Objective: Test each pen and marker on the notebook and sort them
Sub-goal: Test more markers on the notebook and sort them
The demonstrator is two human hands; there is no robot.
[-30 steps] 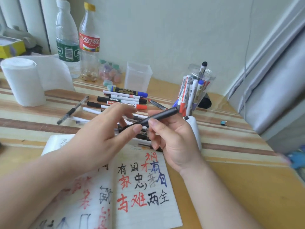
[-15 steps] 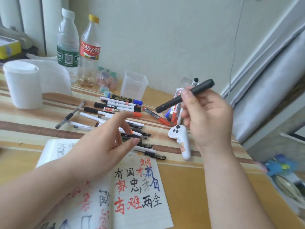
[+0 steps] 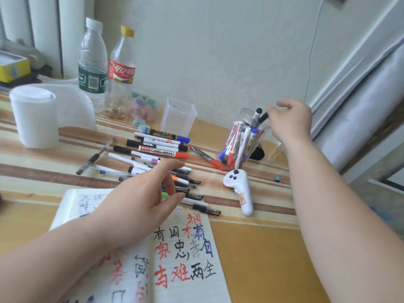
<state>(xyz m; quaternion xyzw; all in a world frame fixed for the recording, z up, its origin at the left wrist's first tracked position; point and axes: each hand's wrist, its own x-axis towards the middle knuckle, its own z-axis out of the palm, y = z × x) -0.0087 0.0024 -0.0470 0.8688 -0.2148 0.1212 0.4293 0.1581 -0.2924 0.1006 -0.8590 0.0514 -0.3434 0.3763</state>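
On my feed the right hand point(image 3: 288, 121), upper right of centre, pinches the top end of a black marker point(image 3: 263, 117), which tilts down into the clear cup point(image 3: 246, 112) packed with other markers by the wall. The left hand point(image 3: 140, 200), left of centre, hovers with fingers spread and relaxed, holding nothing, above the top edge of the open notebook point(image 3: 185, 259) and the loose pile of pens point(image 3: 161, 148) on the striped table point(image 3: 262, 248). The hands are well apart. A white controller point(image 3: 239, 189) lies between them.

Right hand point(image 3: 290, 121) pinches black marker point(image 3: 263, 117); left hand point(image 3: 142, 200) hovers, fingers point(image 3: 171, 166) spread.
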